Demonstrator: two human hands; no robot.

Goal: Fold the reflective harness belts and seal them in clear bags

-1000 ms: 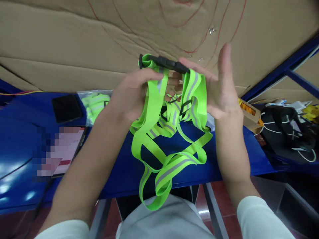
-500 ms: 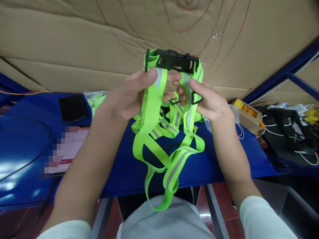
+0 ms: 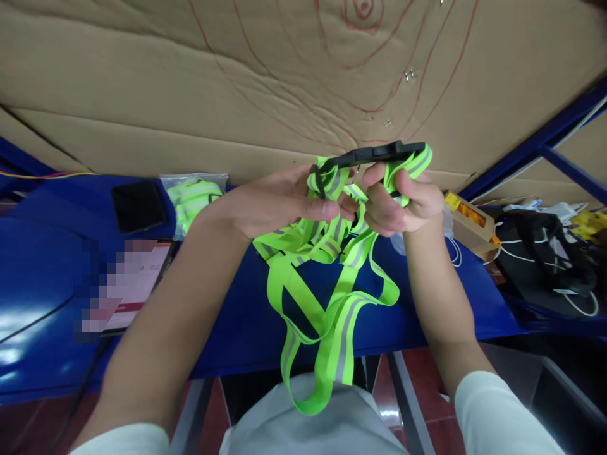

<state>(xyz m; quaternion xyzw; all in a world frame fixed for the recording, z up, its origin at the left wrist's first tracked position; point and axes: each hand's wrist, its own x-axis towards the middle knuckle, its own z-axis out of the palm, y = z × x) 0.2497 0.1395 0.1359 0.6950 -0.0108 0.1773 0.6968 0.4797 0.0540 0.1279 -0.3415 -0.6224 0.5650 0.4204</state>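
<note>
A neon green reflective harness with grey stripes hangs from my hands over the front edge of the blue table. Its black plastic buckle is up between my hands, tilted with the right end higher. My left hand is closed around the strap below the buckle's left end, thumb on top. Strap folds at the other end are gripped by my right hand, its fingers curled in. More green webbing lies bunched behind the hanging loops, partly hidden by my hands.
On the blue table, a clear bag with green straps, a black phone-like device and a tablet lie left. A cardboard box and cables are right. A cardboard panel stands behind.
Both hands have shifted right, and the buckle has come down and tilted edge-on. My right fingers have curled in tighter around the strap. The bag at left is more visible.
</note>
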